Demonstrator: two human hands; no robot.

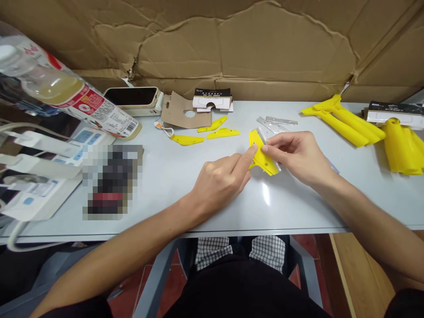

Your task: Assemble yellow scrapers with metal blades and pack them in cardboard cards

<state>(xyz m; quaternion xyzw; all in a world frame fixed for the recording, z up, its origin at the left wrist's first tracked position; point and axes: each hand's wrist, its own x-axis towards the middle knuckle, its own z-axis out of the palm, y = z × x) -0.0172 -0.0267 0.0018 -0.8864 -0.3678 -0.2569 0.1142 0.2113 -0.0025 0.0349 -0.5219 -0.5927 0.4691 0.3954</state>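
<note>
A yellow scraper (pixel 261 154) with a metal blade along its right edge is held between both hands over the table. My left hand (pixel 225 176) is closed round its handle end, the index finger pressing on the yellow head. On the blade side, my right hand (pixel 298 154) pinches the scraper's edge between thumb and fingers. The handle is mostly hidden by the left hand. Just behind lie several loose metal blades (pixel 281 120). Left of these are flat yellow plastic pieces, including a yellow strip (pixel 223 133).
Yellow scraper handles (pixel 344 119) and a yellow bundle (pixel 402 145) lie at the right. Black-and-white boxes (pixel 212 98) and a phone (pixel 132 96) stand at the back. A drink bottle (pixel 89 101) and power strips (pixel 39 194) crowd the left. Cardboard (pixel 248 44) walls the rear.
</note>
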